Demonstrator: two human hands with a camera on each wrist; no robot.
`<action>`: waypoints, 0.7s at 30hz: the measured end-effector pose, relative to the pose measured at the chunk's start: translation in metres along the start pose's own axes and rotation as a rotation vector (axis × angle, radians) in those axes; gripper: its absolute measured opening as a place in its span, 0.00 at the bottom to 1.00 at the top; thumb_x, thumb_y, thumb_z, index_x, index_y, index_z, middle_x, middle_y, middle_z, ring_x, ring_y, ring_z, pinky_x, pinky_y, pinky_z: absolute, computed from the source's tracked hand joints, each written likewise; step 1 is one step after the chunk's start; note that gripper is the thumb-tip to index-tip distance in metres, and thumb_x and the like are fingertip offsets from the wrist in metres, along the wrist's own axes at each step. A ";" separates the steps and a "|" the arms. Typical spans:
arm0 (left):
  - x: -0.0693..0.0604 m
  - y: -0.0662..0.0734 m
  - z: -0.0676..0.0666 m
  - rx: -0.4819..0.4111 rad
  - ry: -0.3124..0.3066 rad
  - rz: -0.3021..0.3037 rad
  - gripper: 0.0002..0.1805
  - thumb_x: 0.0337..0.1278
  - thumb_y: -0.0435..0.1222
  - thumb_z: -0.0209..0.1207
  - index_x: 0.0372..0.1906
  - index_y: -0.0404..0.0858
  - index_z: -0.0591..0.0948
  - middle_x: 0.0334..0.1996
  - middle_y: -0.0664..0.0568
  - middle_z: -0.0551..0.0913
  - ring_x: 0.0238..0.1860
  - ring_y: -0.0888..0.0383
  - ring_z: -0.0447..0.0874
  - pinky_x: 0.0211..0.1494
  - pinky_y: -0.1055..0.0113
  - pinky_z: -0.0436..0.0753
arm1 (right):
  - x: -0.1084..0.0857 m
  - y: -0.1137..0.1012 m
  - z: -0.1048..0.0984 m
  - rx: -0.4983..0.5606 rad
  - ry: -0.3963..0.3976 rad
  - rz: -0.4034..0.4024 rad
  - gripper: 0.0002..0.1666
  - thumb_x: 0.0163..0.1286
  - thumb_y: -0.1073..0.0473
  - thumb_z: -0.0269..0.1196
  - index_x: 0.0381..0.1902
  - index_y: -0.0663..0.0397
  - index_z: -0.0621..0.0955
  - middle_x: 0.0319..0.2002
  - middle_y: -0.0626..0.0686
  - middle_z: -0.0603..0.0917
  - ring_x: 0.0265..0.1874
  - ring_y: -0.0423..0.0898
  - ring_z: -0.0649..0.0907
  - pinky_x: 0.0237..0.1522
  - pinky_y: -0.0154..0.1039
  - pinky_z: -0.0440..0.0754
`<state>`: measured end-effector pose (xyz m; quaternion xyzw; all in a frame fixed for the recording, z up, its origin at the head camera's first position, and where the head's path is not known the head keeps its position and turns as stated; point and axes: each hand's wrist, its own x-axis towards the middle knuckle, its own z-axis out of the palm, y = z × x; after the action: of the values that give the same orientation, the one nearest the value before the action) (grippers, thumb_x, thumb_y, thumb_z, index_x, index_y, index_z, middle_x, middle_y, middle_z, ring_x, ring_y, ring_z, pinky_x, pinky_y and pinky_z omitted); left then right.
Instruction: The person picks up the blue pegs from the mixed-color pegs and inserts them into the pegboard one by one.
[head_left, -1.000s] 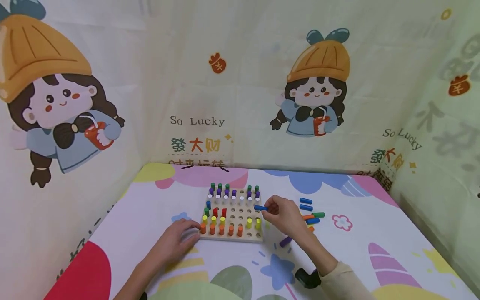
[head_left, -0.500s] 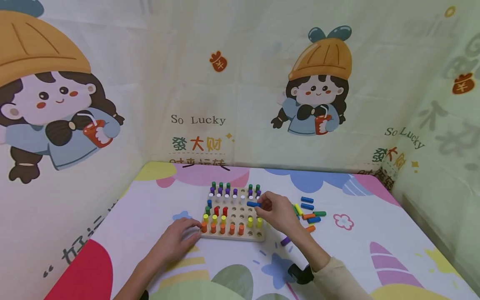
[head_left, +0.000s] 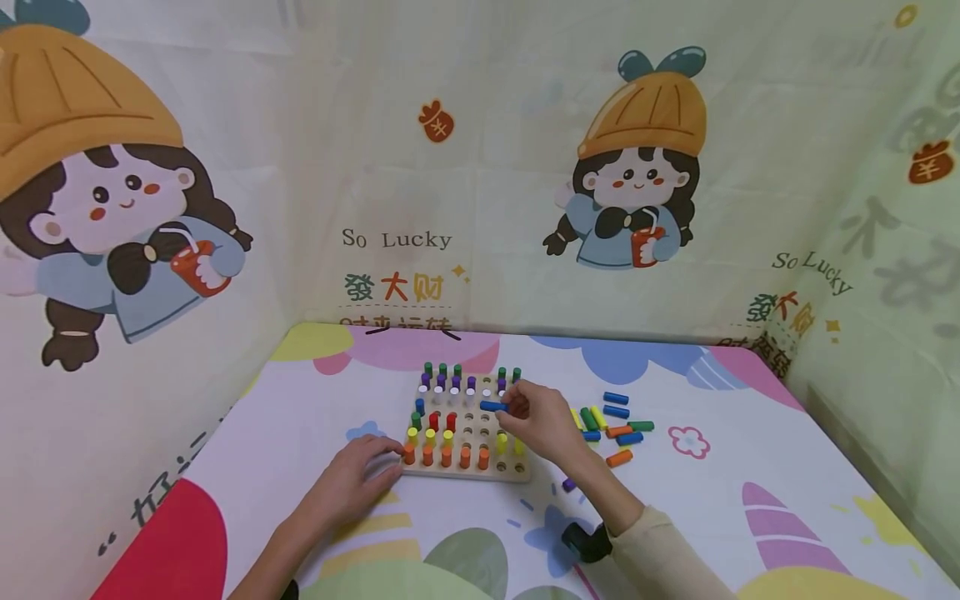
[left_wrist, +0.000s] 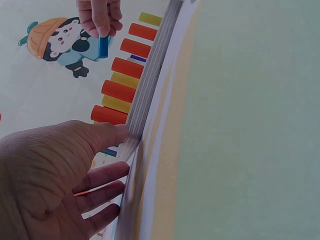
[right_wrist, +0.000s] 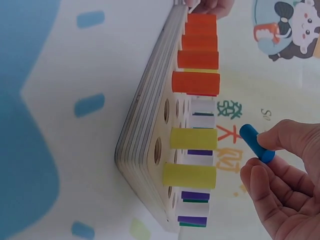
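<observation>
Thumb and fingers of my right hand (head_left: pixel 542 421) pinch a blue peg (head_left: pixel 492 406) over the wooden pegboard (head_left: pixel 468 477). In the right wrist view the blue peg (right_wrist: pixel 257 143) is tilted and apart from the board. At the near left corner my left hand (head_left: pixel 352 477) rests against the board; in the left wrist view its thumb (left_wrist: pixel 107 135) touches the edge and the other fingers lie fairly straight. Rows of green, purple, white, red, yellow and orange pegs (head_left: pixel 446 457) stand in the board, with one blue peg (head_left: pixel 420 407) at the left. Several holes are bare.
Right of the board lie several loose pegs, among them blue (head_left: pixel 616 398), green (head_left: pixel 641 426), orange (head_left: pixel 619 458) and purple (head_left: pixel 568 484) ones. A patterned cloth (head_left: pixel 690 517) covers the table, and printed fabric walls (head_left: pixel 495 192) rise behind and at both sides.
My right hand has moved left across the board with the blue peg, from its right edge towards the middle. The left hand keeps its place at the corner.
</observation>
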<state>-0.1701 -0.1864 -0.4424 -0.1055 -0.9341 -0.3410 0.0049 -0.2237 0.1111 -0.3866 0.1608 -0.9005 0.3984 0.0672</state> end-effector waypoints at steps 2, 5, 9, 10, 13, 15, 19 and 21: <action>0.000 0.000 0.000 -0.002 -0.002 -0.008 0.08 0.67 0.42 0.65 0.49 0.54 0.84 0.51 0.58 0.82 0.57 0.52 0.78 0.64 0.45 0.76 | 0.001 -0.002 0.001 -0.003 -0.002 0.003 0.09 0.64 0.64 0.73 0.38 0.55 0.82 0.30 0.46 0.83 0.30 0.41 0.80 0.38 0.36 0.84; 0.000 -0.001 0.000 -0.007 -0.003 -0.002 0.08 0.68 0.41 0.65 0.49 0.53 0.84 0.51 0.58 0.82 0.57 0.53 0.79 0.64 0.45 0.76 | 0.003 -0.005 0.003 -0.006 -0.009 0.002 0.09 0.64 0.63 0.73 0.38 0.54 0.82 0.31 0.46 0.83 0.31 0.41 0.81 0.38 0.35 0.84; 0.000 0.000 -0.001 0.000 -0.003 0.002 0.08 0.68 0.42 0.65 0.49 0.53 0.84 0.51 0.59 0.82 0.57 0.53 0.79 0.64 0.45 0.76 | 0.007 -0.007 0.005 -0.009 -0.020 -0.014 0.09 0.64 0.63 0.73 0.38 0.54 0.82 0.30 0.46 0.83 0.30 0.42 0.81 0.36 0.34 0.84; 0.000 0.000 -0.002 0.003 -0.002 0.003 0.08 0.68 0.42 0.65 0.49 0.53 0.84 0.51 0.58 0.82 0.57 0.52 0.79 0.64 0.45 0.76 | 0.007 -0.008 0.005 -0.006 -0.022 -0.013 0.09 0.64 0.62 0.73 0.38 0.54 0.82 0.30 0.46 0.83 0.30 0.42 0.81 0.36 0.34 0.84; 0.000 0.000 -0.002 0.011 -0.001 0.005 0.09 0.68 0.42 0.65 0.50 0.53 0.84 0.51 0.58 0.82 0.57 0.52 0.79 0.64 0.45 0.76 | 0.010 -0.010 0.007 -0.004 -0.026 -0.016 0.09 0.64 0.63 0.73 0.39 0.55 0.82 0.30 0.47 0.83 0.30 0.42 0.80 0.36 0.35 0.84; -0.001 0.000 -0.002 0.013 -0.001 0.007 0.09 0.68 0.42 0.65 0.50 0.52 0.84 0.51 0.58 0.82 0.57 0.52 0.79 0.64 0.45 0.76 | 0.012 -0.011 0.009 0.002 -0.030 -0.015 0.09 0.65 0.63 0.73 0.39 0.55 0.83 0.31 0.47 0.83 0.31 0.42 0.80 0.37 0.36 0.84; 0.000 -0.001 -0.001 0.007 -0.007 0.002 0.09 0.68 0.42 0.65 0.49 0.52 0.84 0.51 0.58 0.82 0.57 0.52 0.79 0.64 0.45 0.76 | 0.015 -0.013 0.014 0.002 -0.035 -0.015 0.08 0.65 0.62 0.72 0.40 0.55 0.83 0.31 0.47 0.83 0.32 0.42 0.81 0.38 0.36 0.85; 0.001 -0.001 -0.001 0.005 -0.010 -0.003 0.08 0.68 0.42 0.65 0.49 0.53 0.84 0.51 0.58 0.82 0.57 0.52 0.79 0.64 0.44 0.76 | 0.017 -0.014 0.016 0.004 -0.038 -0.014 0.08 0.66 0.62 0.72 0.40 0.55 0.83 0.32 0.47 0.83 0.32 0.42 0.81 0.38 0.36 0.85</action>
<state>-0.1710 -0.1874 -0.4419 -0.1056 -0.9351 -0.3382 0.0000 -0.2347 0.0865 -0.3834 0.1746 -0.8996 0.3968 0.0526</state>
